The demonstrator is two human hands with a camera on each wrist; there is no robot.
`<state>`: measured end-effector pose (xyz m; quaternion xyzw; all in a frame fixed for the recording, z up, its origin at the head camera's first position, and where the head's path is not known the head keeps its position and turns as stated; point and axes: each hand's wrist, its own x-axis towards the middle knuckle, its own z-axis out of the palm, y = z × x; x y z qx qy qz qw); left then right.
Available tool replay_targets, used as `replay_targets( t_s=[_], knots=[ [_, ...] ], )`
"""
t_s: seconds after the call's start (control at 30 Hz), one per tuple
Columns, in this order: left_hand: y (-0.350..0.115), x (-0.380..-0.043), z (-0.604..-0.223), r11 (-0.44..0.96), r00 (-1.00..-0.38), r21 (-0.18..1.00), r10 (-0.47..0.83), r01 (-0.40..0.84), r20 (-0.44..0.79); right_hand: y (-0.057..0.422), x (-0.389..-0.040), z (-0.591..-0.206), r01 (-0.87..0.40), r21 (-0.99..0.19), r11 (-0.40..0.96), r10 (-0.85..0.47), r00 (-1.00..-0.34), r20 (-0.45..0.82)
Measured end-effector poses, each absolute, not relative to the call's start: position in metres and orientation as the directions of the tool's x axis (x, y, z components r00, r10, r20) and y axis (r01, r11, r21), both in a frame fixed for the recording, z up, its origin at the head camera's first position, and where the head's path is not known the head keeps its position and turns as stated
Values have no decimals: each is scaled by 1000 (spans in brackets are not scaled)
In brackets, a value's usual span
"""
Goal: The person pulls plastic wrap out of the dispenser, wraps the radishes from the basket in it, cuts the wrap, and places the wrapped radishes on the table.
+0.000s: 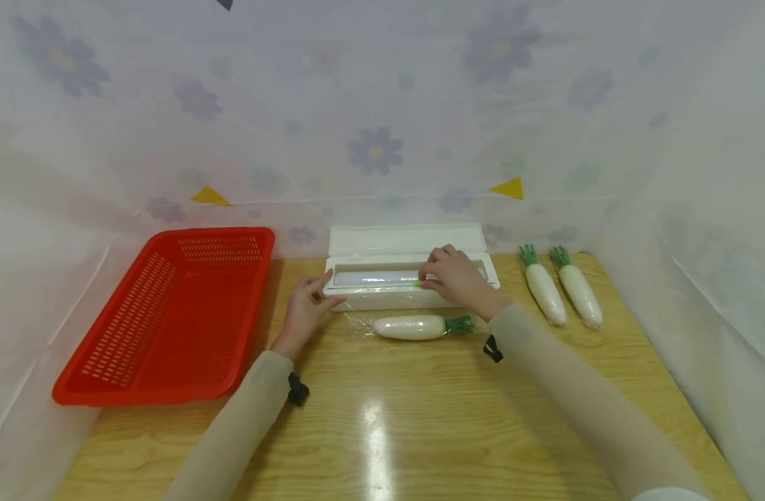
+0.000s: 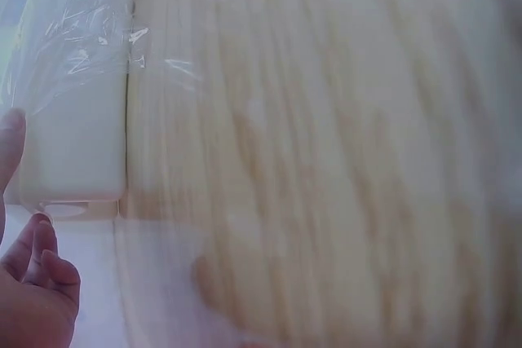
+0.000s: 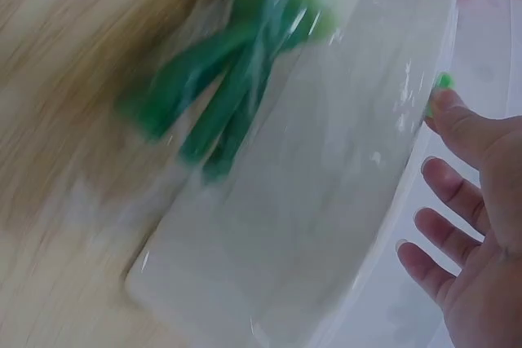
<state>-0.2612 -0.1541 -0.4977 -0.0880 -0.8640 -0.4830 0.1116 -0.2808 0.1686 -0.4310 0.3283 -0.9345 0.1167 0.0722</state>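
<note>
A white cling film box (image 1: 388, 301) lies across the table with its lid (image 1: 407, 240) raised at the back and a film roll (image 1: 372, 277) inside. My left hand (image 1: 303, 309) holds its left end, thumb along the front face. Over the box's front edge, my right hand (image 1: 454, 278) pinches a small green slide cutter (image 3: 443, 84) between thumb and forefinger; the other fingers spread over the box in the right wrist view. Clear film hangs down the front. Just before the box lies a white radish (image 1: 410, 327) with green stalks (image 3: 236, 79), in clear film.
A red plastic basket (image 1: 257, 292) with slotted walls stands on the left. Two more white radishes with green tops, a nearer one (image 1: 546, 296) and an outer one (image 1: 580, 296), lie at the right. A flowered curtain (image 1: 376, 104) closes off the back and sides of the wooden table (image 1: 420, 417).
</note>
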Motion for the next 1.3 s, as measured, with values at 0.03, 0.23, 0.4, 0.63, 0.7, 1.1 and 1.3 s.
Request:
replay_targets(
  t_s=[0.03,0.23,0.4,0.63,0.7,1.1,1.3],
  knots=[
    [-154,-261,-498,519,-959,814,45,261,279,176,-280,-431,-633,-157,758,-598,-771,219],
    [-155,-260,-498,530,-958,807,40,260,283,219,-277,-430,-638,-147,756,-599,-765,235],
    [-156,-259,-496,540,-955,797,43,270,294,247,-275,-428,-647,-92,757,-612,-750,251],
    [-156,-259,-497,550,-950,787,40,280,310,278,-270,-428,-640,-49,767,-608,-748,267],
    [-156,-259,-498,555,-946,779,45,291,321,284,-269,-429,-636,-52,770,-598,-748,290],
    [-154,-259,-496,565,-952,776,60,281,301,296,-262,-437,-580,-105,808,-529,-792,306],
    [-155,-259,-496,536,-971,812,74,232,229,292,-257,-436,-512,-129,849,-473,-846,244]
  ],
)
